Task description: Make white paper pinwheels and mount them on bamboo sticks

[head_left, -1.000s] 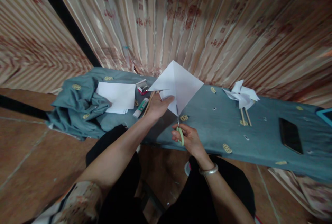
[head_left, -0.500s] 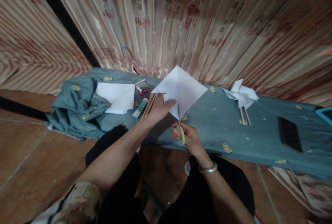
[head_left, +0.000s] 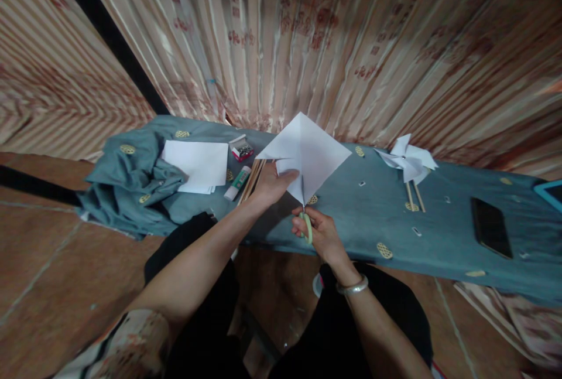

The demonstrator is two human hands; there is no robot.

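My left hand grips a square sheet of white paper by its left part, thumb on top. The sheet is held corner-up like a diamond, with fold lines across it and a slit running in from its left corner. In my right hand is a pair of scissors with light green handles. Their blades meet the paper's lower corner, along the middle crease; most of the blades is hidden by the paper. Beside my left hand lie several thin wooden sticks and a glue stick.
A stack of white paper and a small open red-and-white box of metal pins lie on the left of the cloth-covered bench. On the right are a white paper pinwheel with wooden sticks, a dark phone and a blue-edged object.
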